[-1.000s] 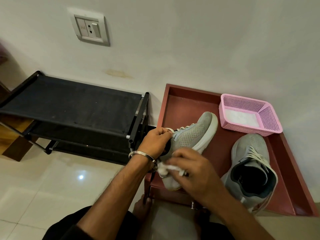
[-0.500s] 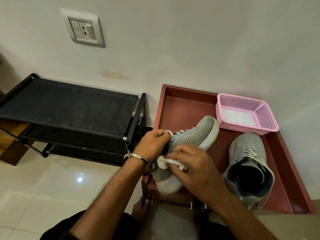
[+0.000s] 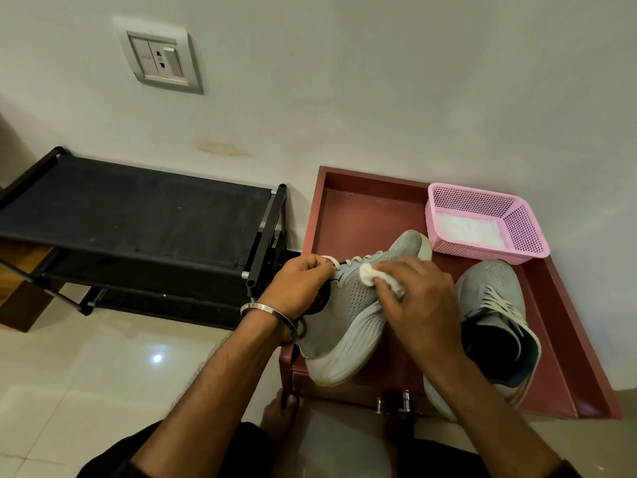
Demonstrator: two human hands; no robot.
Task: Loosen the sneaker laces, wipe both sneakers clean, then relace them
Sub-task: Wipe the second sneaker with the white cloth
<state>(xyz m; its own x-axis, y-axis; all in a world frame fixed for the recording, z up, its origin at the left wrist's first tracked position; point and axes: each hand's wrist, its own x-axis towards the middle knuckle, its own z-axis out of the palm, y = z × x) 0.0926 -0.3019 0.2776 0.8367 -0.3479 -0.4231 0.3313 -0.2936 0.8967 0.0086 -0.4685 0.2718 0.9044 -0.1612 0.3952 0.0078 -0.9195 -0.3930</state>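
Right fingers: your right hand [image 3: 418, 305] curls its fingertips around a white wipe [image 3: 377, 279], pressing it on the grey upper of the held sneaker [image 3: 358, 308].
Left fingers: your left hand [image 3: 296, 284] pinches that sneaker at its collar and top lace; a metal bangle [image 3: 267, 310] circles the wrist.
Held sneaker: tilted on its side, toe toward the wall, heel over the near edge of the red tray [image 3: 365, 208].
Second sneaker: the other sneaker [image 3: 496, 322] stands upright just beside your right hand, laces threaded.
Edges: a pink basket [image 3: 517, 232] fills the tray's far right corner; bare tray floor lies at far left.
Surroundings: a black shoe rack [image 3: 138, 215] stands to your left.
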